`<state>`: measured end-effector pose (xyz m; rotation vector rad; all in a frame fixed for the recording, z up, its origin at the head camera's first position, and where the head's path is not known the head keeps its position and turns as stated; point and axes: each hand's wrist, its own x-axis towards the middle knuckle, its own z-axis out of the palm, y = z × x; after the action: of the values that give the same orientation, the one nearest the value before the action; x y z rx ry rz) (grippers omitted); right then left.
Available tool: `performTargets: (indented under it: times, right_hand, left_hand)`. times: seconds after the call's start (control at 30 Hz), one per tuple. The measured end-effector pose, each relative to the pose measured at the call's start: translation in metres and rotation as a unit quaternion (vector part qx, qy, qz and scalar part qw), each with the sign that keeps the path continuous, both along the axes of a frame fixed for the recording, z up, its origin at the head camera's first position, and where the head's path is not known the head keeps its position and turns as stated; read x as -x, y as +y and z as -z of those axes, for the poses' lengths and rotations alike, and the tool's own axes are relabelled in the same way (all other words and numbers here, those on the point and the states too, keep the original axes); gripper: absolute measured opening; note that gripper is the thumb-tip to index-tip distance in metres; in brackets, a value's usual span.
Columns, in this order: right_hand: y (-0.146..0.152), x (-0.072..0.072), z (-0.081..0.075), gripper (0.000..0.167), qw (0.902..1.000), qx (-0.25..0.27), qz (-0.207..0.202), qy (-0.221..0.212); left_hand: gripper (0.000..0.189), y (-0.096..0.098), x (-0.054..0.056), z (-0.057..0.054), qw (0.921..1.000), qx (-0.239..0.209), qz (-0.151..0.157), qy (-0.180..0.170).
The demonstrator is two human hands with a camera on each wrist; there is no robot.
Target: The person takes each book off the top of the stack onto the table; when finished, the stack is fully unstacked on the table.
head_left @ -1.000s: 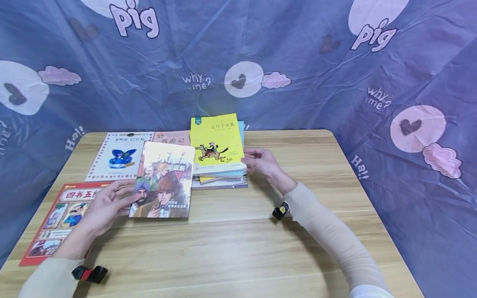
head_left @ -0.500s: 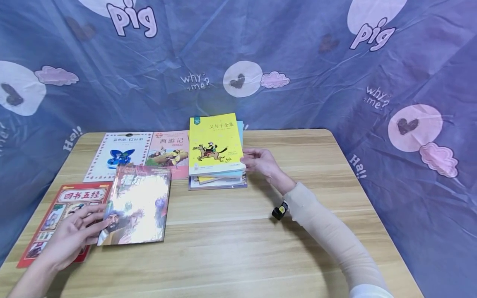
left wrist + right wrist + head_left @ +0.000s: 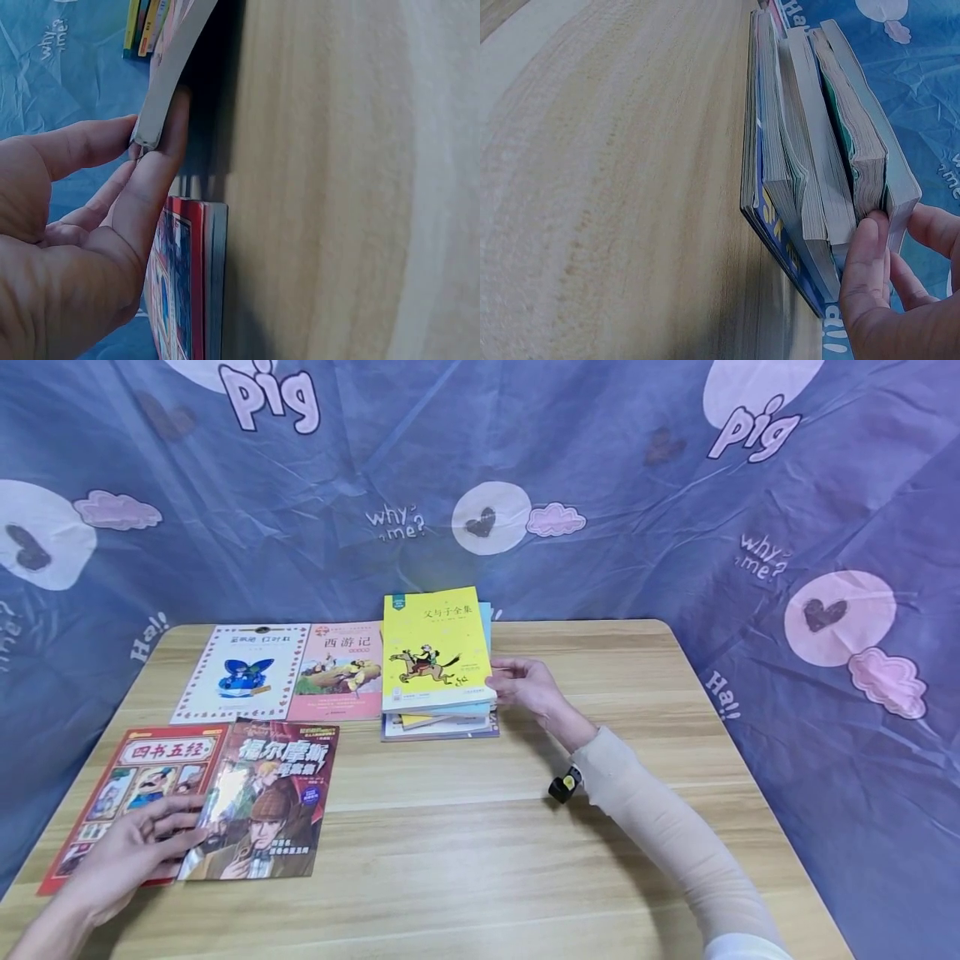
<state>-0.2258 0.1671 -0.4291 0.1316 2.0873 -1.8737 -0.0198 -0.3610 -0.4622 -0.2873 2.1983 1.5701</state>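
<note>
My left hand (image 3: 131,852) pinches the left edge of a brown comic-style book (image 3: 262,814) with a man in a cap on its cover. In the left wrist view, that book's pale edge (image 3: 166,86) sits between thumb and fingers, tilted above the wood. Beside it lies a red-framed book (image 3: 167,750), partly covered by the hand. At the table's back, my right hand (image 3: 528,689) grips the right lower corner of a yellow book (image 3: 435,639) topping a stack. The right wrist view shows the thumb and fingers around that top book's corner (image 3: 904,191).
Under the yellow book are several other books (image 3: 780,165), unevenly piled. Left of the stack, a pink book (image 3: 337,693) and a white book with a blue butterfly (image 3: 243,681) lie side by side. A patterned blue curtain (image 3: 600,568) hangs behind the wooden table (image 3: 487,843).
My left hand has carried the brown book left and toward the front, from beside the stack to just right of the red-framed book. The right hand stays at the yellow book.
</note>
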Motion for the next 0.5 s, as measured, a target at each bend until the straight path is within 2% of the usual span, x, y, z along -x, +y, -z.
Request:
performTargets:
  times: [0.13,0.2,0.33,0.5]
  right_hand:
    - [0.0,0.0,0.0,0.05,1.0,0.004,0.003,0.0]
    - [0.0,0.001,0.001,0.051,1.0,0.007,0.004,-0.001]
    - [-0.001,0.001,0.001,0.051,0.9999,0.01,0.003,-0.002]
    - [0.0,0.001,0.003,0.051,1.0,0.006,0.002,0.0]
  left_hand:
    - [0.034,0.001,0.0,-0.001,0.9995,0.019,-0.006,-0.024]
    - [0.033,0.003,0.0,-0.001,0.9985,0.045,-0.007,-0.03]
    - [0.061,0.006,0.002,-0.002,0.9954,0.092,-0.002,-0.029]
    - [0.072,0.011,0.006,-0.006,0.986,0.165,0.021,-0.009]
